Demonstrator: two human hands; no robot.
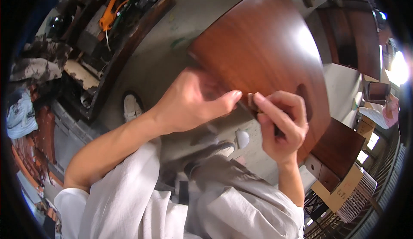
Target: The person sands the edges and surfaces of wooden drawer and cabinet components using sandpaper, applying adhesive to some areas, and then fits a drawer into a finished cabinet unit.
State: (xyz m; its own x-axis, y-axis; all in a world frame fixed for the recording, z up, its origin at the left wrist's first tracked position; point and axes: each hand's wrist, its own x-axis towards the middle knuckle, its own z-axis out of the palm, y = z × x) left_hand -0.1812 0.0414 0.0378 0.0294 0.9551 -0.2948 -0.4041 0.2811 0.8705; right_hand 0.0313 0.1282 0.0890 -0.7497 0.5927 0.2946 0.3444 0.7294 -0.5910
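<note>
A glossy reddish-brown wooden panel [258,37] with a curved outline and an oval slot slants in front of me. My left hand [189,99] is at its near edge, thumb stretched along the edge and the other fingers curled round it, partly hidden and blurred. Beside that thumb, my right hand [286,120] pinches a small light-brown piece [250,98] between thumb and forefinger, against the panel's edge. Its exact kind is too small to make out. The remaining right fingers are bent inward.
On the left stands a dark workbench [129,45] holding an orange glue gun [109,15] and clutter. Wooden furniture [340,146] and a cardboard box [340,187] stand at right. Another person in pink [390,112] is at the far right. My shoe [131,105] is beside the bench.
</note>
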